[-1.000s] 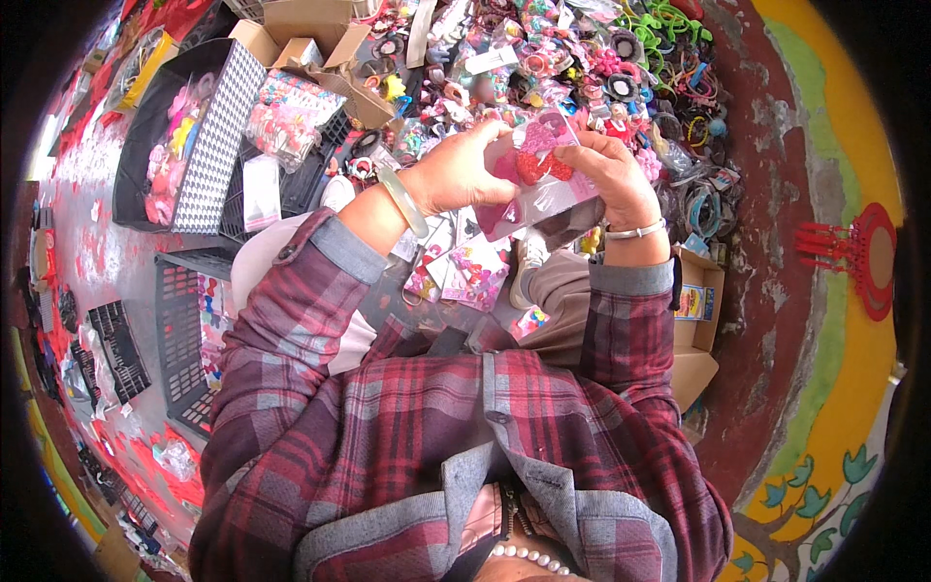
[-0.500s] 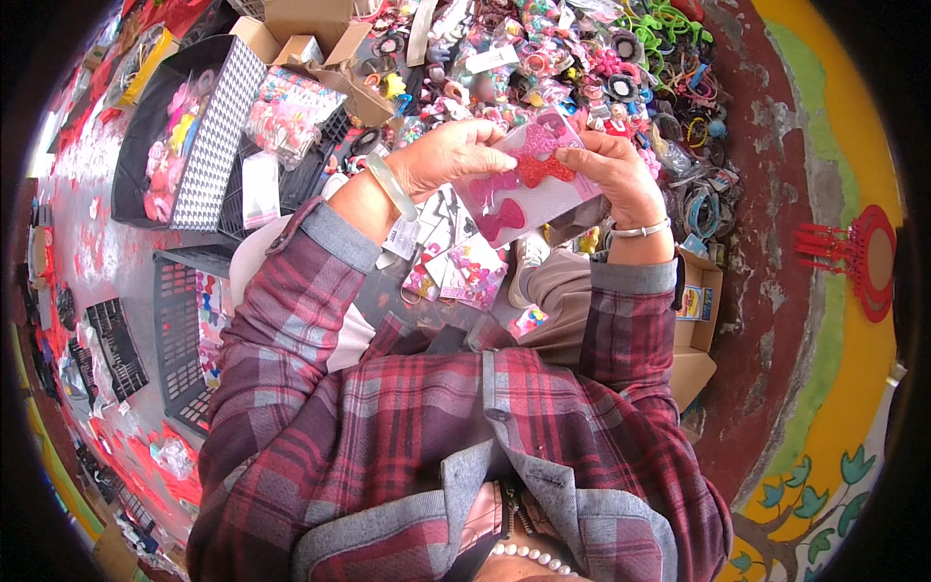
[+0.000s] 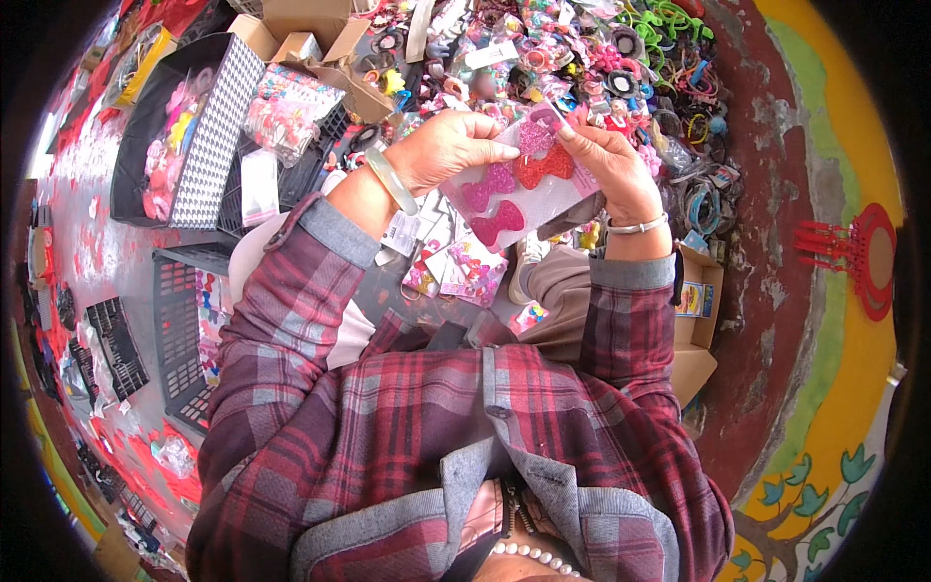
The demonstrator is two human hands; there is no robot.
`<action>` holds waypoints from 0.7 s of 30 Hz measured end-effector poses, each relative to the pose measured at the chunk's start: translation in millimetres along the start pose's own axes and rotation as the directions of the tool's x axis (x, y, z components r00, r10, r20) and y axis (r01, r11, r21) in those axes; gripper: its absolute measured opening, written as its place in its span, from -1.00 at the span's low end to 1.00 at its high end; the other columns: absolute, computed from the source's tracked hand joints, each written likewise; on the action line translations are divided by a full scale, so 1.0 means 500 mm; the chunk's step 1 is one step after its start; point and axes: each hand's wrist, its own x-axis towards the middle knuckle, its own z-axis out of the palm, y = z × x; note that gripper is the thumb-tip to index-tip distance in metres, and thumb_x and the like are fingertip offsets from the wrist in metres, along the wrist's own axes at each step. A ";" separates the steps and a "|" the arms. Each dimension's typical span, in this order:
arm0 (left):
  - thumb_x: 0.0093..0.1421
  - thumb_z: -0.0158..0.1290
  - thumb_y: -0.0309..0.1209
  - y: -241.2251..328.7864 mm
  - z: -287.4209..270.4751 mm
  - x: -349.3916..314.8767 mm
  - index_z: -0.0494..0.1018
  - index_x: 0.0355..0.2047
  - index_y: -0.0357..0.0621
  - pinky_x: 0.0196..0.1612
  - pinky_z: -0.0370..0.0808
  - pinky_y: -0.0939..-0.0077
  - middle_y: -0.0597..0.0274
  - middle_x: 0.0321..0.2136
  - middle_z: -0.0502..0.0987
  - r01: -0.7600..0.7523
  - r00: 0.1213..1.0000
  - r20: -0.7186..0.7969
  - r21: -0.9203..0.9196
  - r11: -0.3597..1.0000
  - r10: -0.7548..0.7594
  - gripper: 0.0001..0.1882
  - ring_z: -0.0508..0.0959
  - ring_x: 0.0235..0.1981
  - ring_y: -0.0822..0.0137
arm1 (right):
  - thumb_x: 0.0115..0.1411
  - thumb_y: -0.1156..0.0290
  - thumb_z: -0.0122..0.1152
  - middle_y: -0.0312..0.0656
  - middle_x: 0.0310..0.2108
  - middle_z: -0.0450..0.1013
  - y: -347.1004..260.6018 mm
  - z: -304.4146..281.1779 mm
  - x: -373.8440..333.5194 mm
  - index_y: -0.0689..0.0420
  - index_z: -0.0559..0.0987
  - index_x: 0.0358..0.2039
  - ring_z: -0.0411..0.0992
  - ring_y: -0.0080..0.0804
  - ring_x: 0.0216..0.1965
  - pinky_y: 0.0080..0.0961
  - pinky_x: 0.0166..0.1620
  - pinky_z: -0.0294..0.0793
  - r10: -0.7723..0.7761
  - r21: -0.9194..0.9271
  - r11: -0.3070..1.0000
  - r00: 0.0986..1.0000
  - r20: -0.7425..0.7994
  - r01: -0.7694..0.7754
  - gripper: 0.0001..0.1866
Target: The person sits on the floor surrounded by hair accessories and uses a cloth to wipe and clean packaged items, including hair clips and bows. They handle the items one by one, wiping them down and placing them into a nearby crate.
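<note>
A clear flat packet of glittery bows [image 3: 548, 202] is raised in front of me, with red, pink and magenta bows showing through it. My left hand [image 3: 441, 155] pinches its upper left side between thumb and fingers. At the upper right edge, the thumb of my right hand [image 3: 623, 177] presses on the packet, its fingers hidden behind. Below the packet, more colourful packets [image 3: 473, 274] and white cards [image 3: 438, 233] lie on the floor between my legs.
Ahead spreads a big heap of hair accessories [image 3: 524, 73]. To the left are a black-and-white patterned bin [image 3: 221, 131], a bag of small items [image 3: 291, 114], an open carton [image 3: 354, 92] and a dark plastic crate [image 3: 179, 335]. A cardboard box [image 3: 693, 330] stands by my right arm.
The packet has turned a little in my hands, and more of its bows show. My right thumb has shifted up toward its top edge; my left thumb has moved slightly up.
</note>
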 end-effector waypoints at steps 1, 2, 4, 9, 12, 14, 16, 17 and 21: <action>0.10 0.06 -0.45 -0.002 -0.003 0.001 0.46 -0.36 -0.26 -0.28 0.35 0.72 0.37 -0.42 0.49 -0.006 1.000 0.009 0.000 1.000 0.006 -0.87 0.43 -0.39 0.59 | 0.16 0.23 0.10 -0.36 -0.40 0.47 -0.001 0.001 -0.001 0.24 0.55 -0.30 0.32 -0.70 -0.37 -0.72 -0.28 0.29 0.001 0.007 1.000 1.000 0.006 -0.001 -0.70; 0.09 0.07 -0.45 -0.003 -0.004 0.001 0.46 -0.36 -0.26 -0.29 0.35 0.72 0.37 -0.42 0.49 -0.013 1.000 0.019 0.000 1.000 0.013 -0.87 0.43 -0.39 0.59 | 0.16 0.23 0.10 -0.36 -0.40 0.46 -0.004 0.004 -0.002 0.24 0.55 -0.30 0.32 -0.70 -0.37 -0.72 -0.28 0.29 0.003 0.014 1.000 1.000 0.011 -0.003 -0.70; 0.09 0.07 -0.46 -0.001 -0.004 0.000 0.46 -0.35 -0.26 -0.28 0.36 0.72 0.36 -0.41 0.49 0.000 1.000 0.024 0.006 1.000 0.000 -0.86 0.43 -0.38 0.59 | 0.16 0.23 0.11 -0.35 -0.39 0.46 -0.006 0.005 -0.003 0.24 0.55 -0.29 0.32 -0.69 -0.36 -0.72 -0.28 0.30 0.009 0.017 1.000 1.000 0.017 -0.010 -0.70; 0.09 0.08 -0.44 -0.011 -0.012 0.007 0.48 -0.35 -0.26 -0.30 0.35 0.72 0.37 -0.43 0.50 -0.067 0.989 -0.136 -0.036 0.997 0.062 -0.85 0.43 -0.40 0.60 | 0.12 0.20 0.15 -0.33 -0.41 0.46 -0.002 -0.001 0.011 0.24 0.51 -0.22 0.34 -0.66 -0.37 -0.68 -0.29 0.33 -0.221 -0.205 0.964 0.941 -0.257 0.170 -0.64; 0.08 0.08 -0.42 -0.008 -0.019 0.011 0.47 -0.45 -0.22 -0.45 0.26 0.77 0.49 -0.56 0.42 -0.210 0.918 -0.354 -0.052 0.976 0.178 -0.88 0.34 -0.52 0.66 | 0.03 0.15 0.25 -0.27 -0.49 0.45 0.003 -0.031 0.025 0.27 0.48 -0.19 0.37 -0.59 -0.47 -0.63 -0.40 0.38 -0.300 -0.495 0.867 0.853 -0.427 0.057 -0.54; 0.09 0.07 -0.44 -0.012 -0.016 0.012 0.45 -0.50 -0.20 -0.54 0.24 0.77 0.49 -0.60 0.39 -0.318 0.832 -0.486 -0.024 0.948 0.267 -0.90 0.30 -0.60 0.66 | -0.01 0.13 0.28 -0.21 -0.47 0.46 0.013 -0.012 0.027 0.29 0.48 -0.21 0.40 -0.55 -0.46 -0.62 -0.37 0.40 -0.146 -0.344 0.939 0.910 -0.387 0.004 -0.50; 0.10 0.04 -0.45 -0.020 -0.013 0.014 0.44 -0.49 -0.21 -0.58 0.24 0.74 0.48 -0.62 0.39 -0.299 0.812 -0.520 0.017 0.954 0.264 -0.90 0.28 -0.64 0.66 | -0.08 0.12 0.33 -0.12 -0.43 0.49 0.026 0.023 0.039 0.32 0.45 -0.18 0.46 -0.48 -0.38 -0.59 -0.33 0.43 -0.076 -0.393 0.917 0.933 -0.352 -0.074 -0.42; 0.11 0.03 -0.45 -0.024 -0.009 0.015 0.44 -0.49 -0.22 -0.60 0.23 0.72 0.47 -0.64 0.39 -0.288 0.803 -0.536 0.036 0.957 0.262 -0.90 0.28 -0.66 0.65 | -0.09 0.13 0.34 -0.12 -0.44 0.49 0.033 0.042 0.042 0.32 0.44 -0.17 0.46 -0.48 -0.39 -0.59 -0.34 0.43 -0.123 -0.428 0.903 0.924 -0.361 -0.047 -0.42; 0.11 0.00 -0.46 -0.035 0.020 0.023 0.43 -0.45 -0.29 -0.60 0.29 0.65 0.37 -0.62 0.45 -0.310 0.761 -0.500 0.280 0.909 0.413 -0.88 0.34 -0.65 0.62 | -0.08 0.13 0.32 -0.14 -0.47 0.49 0.044 0.073 0.053 0.28 0.44 -0.18 0.45 -0.48 -0.44 -0.58 -0.38 0.42 -0.116 -0.388 0.921 0.948 -0.297 -0.009 -0.45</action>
